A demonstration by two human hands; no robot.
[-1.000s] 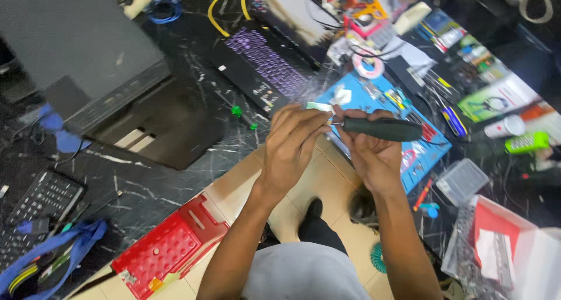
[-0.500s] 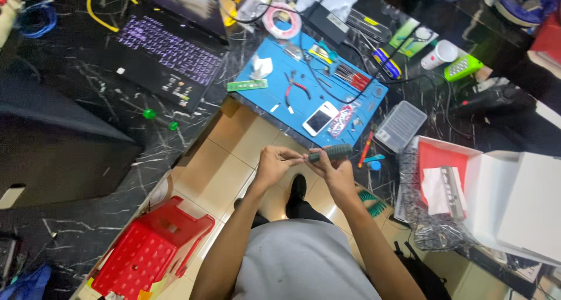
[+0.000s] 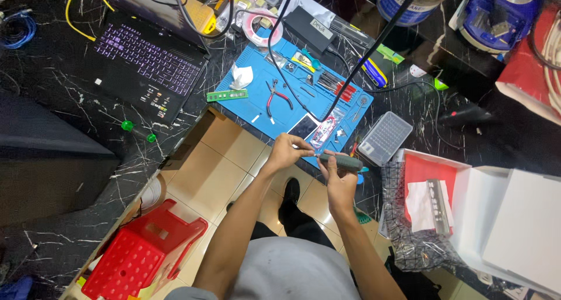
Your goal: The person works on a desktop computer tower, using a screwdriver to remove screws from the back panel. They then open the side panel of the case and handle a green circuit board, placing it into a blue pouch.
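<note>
My right hand [image 3: 339,180] grips a dark grey pen-shaped electric screwdriver [image 3: 343,161], held level over the near edge of the blue work mat [image 3: 257,104]. My left hand [image 3: 286,150] pinches at the tool's tip end; what sits between the fingers is too small to tell. Both hands meet just in front of a small phone-like device [image 3: 303,126] and a clear bag of parts [image 3: 325,130] lying on the mat. Red-handled pliers [image 3: 276,97], a green memory stick [image 3: 227,95] and a crumpled white tissue [image 3: 240,77] lie further back on the mat.
An open laptop [image 3: 146,60] with a lit purple keyboard sits at left. A clear plastic parts box [image 3: 385,137] is right of the mat. An open white box with red lining [image 3: 467,209] stands at right. A red plastic stool [image 3: 137,256] is on the tiled floor.
The view has swung and pulled back, so the desk now sits higher in frame. My hands stay together on the screwdriver, now lower and nearer my body over the mat's edge.
</note>
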